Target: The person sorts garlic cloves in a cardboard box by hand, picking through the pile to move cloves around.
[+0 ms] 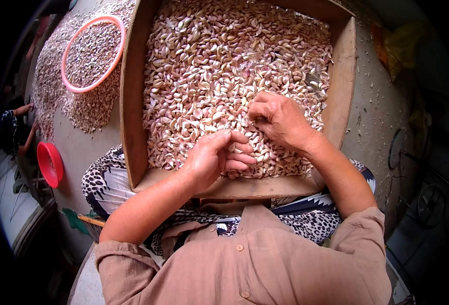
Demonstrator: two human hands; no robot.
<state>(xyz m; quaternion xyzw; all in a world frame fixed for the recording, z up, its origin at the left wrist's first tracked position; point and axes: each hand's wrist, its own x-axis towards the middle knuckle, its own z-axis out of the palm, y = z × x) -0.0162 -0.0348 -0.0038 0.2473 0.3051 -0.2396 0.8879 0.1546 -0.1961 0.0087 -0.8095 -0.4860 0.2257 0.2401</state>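
Observation:
Before me a wooden-framed tray [341, 84] rests over my lap, covered with loose garlic cloves [209, 76] with whitish and purplish skins. My left hand [218, 154] is cupped low over the near part of the cloves, palm turned inward. Pale cloves show between its thumb and curled fingers. Just to the right and a little farther away, my right hand [279, 120] has its fingers bent down into the cloves. Its fingertips are hidden, so whether it pinches anything cannot be told.
A pink-rimmed basin [66, 72] full of cloves sits left of the tray on a large garlic heap [49, 76]. Nearer stands a red plastic basin [51, 166]. Another person's arms [24, 110] reach in at the far left. Bits of skin litter the floor [373, 114] at right.

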